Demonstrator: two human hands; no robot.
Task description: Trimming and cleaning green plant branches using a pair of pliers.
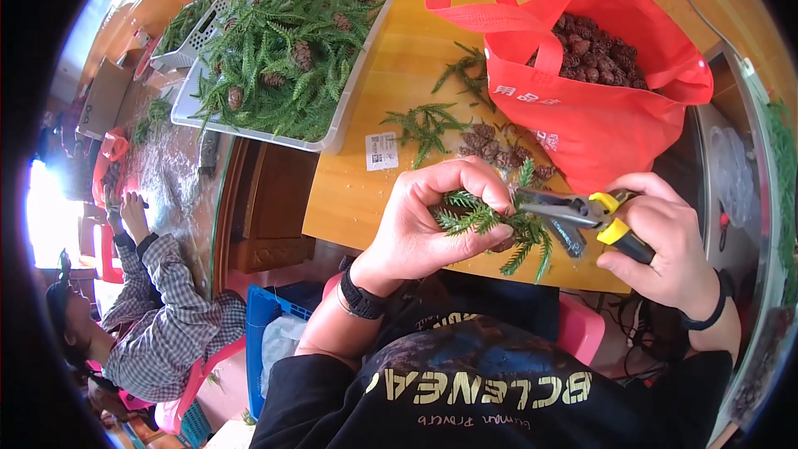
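The left grip (428, 218) pinches a green sprig (476, 219), the right grip (665, 239) holding pliers (578, 211) beside it.

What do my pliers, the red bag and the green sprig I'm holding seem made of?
Pliers: probably steel, smooth with a grey shine; the yellow and black handles look like plastic or rubber. Red bag: likely fabric, mostly matte, with soft creases. Green sprig: possibly plastic, given its even, stiff needles, though it could be real.

left grip (416, 220) pinched, right grip (665, 237) curled closed, both forearms (331, 328) angled inward.
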